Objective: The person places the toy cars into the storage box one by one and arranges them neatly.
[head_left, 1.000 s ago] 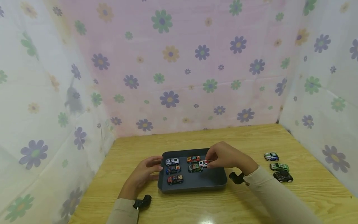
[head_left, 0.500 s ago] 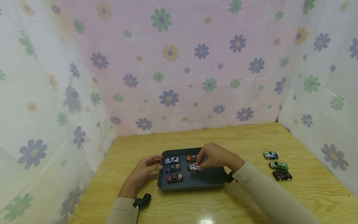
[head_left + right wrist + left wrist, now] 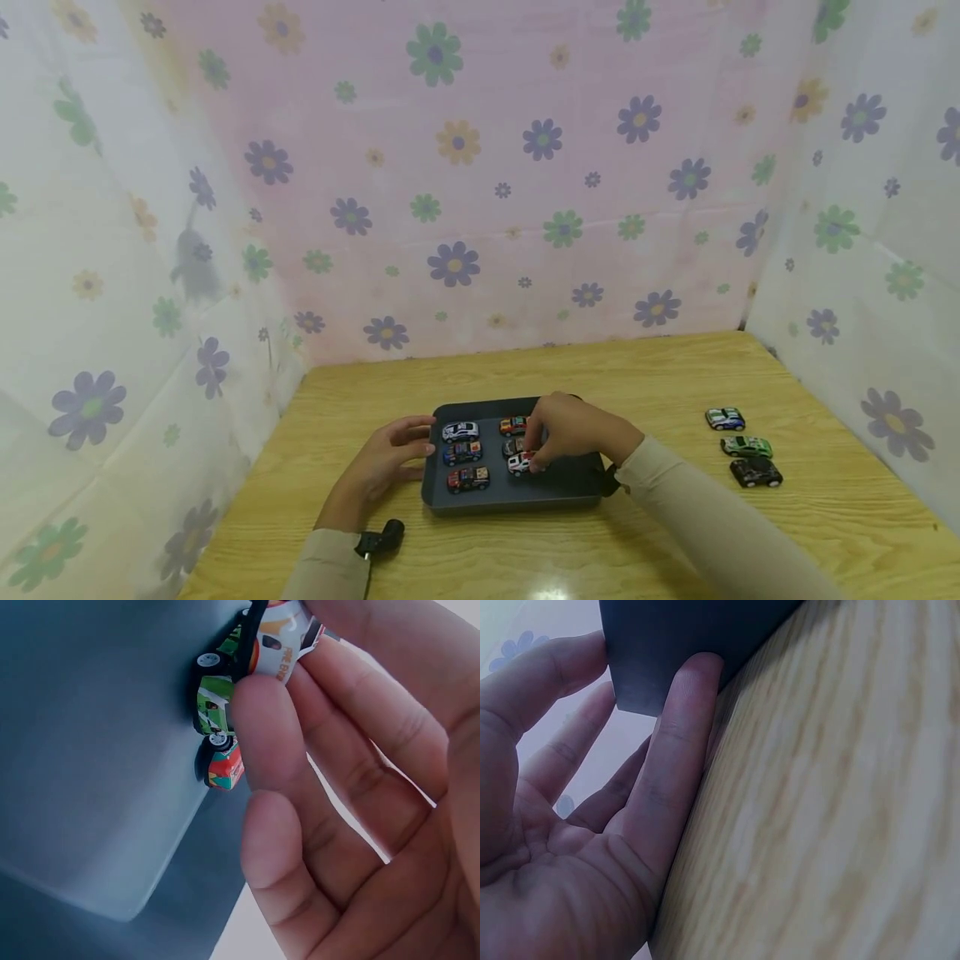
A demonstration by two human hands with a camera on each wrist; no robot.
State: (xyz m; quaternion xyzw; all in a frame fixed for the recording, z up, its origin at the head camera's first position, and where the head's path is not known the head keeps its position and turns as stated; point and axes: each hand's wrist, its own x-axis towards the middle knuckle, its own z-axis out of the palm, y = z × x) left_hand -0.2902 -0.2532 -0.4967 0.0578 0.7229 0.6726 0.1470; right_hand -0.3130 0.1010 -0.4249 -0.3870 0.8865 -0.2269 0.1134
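My right hand [image 3: 573, 427] pinches a white toy car [image 3: 519, 463] between thumb and fingers, low inside a dark grey tray [image 3: 517, 507]. In the right wrist view the white car [image 3: 279, 637] is tilted beside a green toy car [image 3: 215, 701], with a red-orange toy car [image 3: 226, 766] beyond. The head view shows the green car [image 3: 512, 447] and red-orange car [image 3: 513, 426] partly behind my fingers. At the tray's left end my left hand [image 3: 382, 462] touches the outer wall, fingers loosely extended; its fingertips meet the dark wall [image 3: 667, 645] in the left wrist view.
The tray's left column has a white car [image 3: 460, 431], a blue car [image 3: 462, 452] and a red car [image 3: 468, 479]. On the wooden table [image 3: 660, 367] at right are a white-green-blue car [image 3: 725, 418], a green car [image 3: 746, 447] and a black car [image 3: 756, 472]. Flowered cloth [image 3: 495, 208] surrounds the table.
My right hand has carried the white car leftward over the green car, then toward the near side, lower in the middle column. The left hand stays at the tray's left wall.
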